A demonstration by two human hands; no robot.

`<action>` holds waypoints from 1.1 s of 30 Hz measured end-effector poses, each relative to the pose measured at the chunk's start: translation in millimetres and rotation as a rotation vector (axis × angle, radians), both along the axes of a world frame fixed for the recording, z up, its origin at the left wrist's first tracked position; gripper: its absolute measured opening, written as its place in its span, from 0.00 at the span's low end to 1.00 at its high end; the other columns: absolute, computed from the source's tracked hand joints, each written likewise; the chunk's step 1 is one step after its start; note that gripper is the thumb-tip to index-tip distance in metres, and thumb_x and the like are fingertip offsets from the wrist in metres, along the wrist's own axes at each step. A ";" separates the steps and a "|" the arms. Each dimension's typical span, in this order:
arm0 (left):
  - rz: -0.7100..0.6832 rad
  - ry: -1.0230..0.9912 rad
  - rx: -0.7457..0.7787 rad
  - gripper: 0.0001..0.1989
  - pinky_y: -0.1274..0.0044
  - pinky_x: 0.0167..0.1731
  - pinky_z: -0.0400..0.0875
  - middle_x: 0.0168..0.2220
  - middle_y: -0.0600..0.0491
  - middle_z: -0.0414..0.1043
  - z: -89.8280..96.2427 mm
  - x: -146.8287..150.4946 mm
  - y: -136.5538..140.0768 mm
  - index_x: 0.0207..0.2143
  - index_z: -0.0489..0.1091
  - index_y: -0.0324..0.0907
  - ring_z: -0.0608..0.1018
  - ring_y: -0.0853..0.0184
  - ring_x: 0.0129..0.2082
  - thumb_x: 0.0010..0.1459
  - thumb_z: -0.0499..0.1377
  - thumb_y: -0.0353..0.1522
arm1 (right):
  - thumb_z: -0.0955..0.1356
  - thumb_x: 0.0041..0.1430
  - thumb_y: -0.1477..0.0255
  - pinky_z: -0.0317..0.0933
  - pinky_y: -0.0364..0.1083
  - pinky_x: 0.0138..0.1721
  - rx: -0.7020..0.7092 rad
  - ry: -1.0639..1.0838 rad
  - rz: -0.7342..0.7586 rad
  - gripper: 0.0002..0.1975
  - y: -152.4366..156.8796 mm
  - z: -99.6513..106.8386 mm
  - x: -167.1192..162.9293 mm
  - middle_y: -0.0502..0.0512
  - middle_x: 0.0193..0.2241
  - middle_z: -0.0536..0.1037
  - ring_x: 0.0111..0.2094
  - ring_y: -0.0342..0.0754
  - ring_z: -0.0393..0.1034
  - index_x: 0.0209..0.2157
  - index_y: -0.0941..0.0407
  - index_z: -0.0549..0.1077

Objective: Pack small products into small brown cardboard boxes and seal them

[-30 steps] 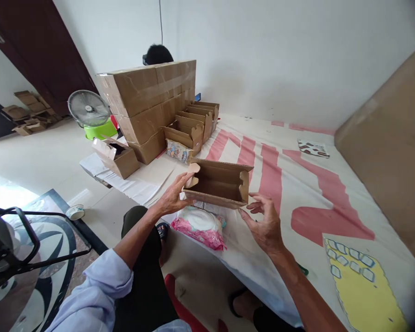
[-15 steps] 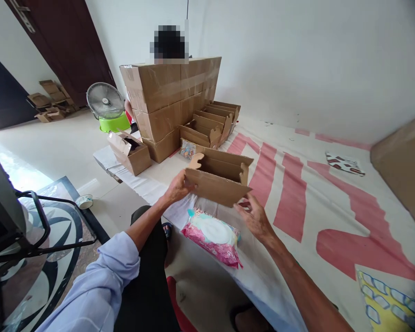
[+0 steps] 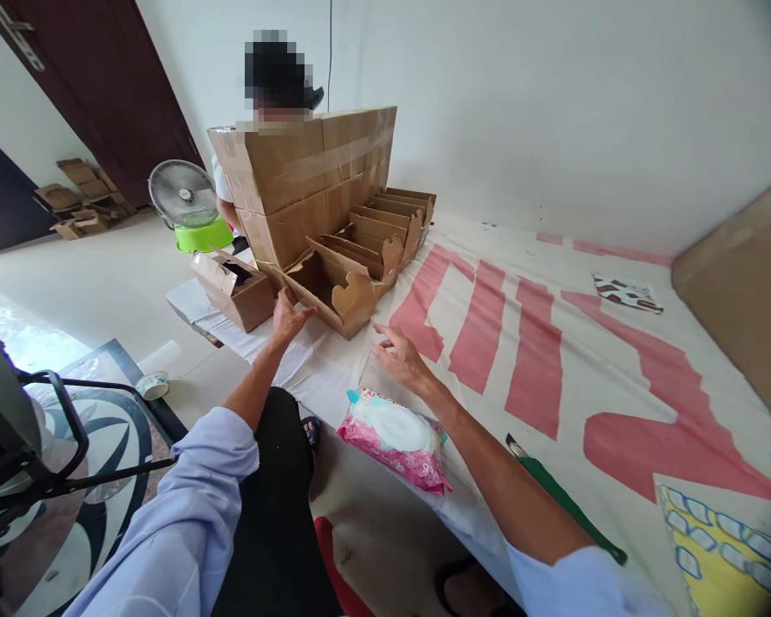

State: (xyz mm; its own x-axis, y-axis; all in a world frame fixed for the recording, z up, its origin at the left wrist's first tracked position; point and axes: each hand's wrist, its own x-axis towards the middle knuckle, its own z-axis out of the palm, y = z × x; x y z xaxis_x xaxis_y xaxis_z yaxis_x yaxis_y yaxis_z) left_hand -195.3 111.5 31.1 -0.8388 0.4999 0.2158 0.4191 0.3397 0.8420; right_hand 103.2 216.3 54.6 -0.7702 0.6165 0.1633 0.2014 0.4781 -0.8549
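Observation:
An open cardboard box [image 3: 356, 300] sits at the near end of a row of open boxes [image 3: 385, 227], its flaps raised. My left hand [image 3: 289, 319] is at its front left corner, thumb and fingers spread; whether the fingertips still touch the cardboard I cannot tell. To the right of the box, my right hand [image 3: 403, 358] hovers over the cloth, fingers apart and holding nothing. A pink pack of wipes [image 3: 395, 437] lies on the table edge below my right hand. Left of my left hand stands another box [image 3: 235, 296] with its top partly open.
Large taped cartons [image 3: 295, 184] are stacked behind the row, with a person [image 3: 224, 184] beyond them. A fan [image 3: 183, 197] stands at the left. On the cloth [image 3: 488, 343] lie a long green object [image 3: 565, 501] and a yellow patterned sheet [image 3: 713, 548].
The box has moved away and to the left, from between my hands into line with the others. My right hand has come off it and shifted left. The green object is now uncovered.

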 end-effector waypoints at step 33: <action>-0.051 -0.041 -0.147 0.66 0.57 0.71 0.64 0.72 0.29 0.59 -7.6 89.4 61.2 0.76 0.44 0.41 0.65 0.40 0.75 0.46 0.80 0.44 | 0.75 0.62 0.66 0.72 0.65 0.65 0.459 0.082 -0.163 0.45 -90.2 -87.2 215.9 0.66 0.67 0.70 0.66 0.67 0.72 0.77 0.47 0.56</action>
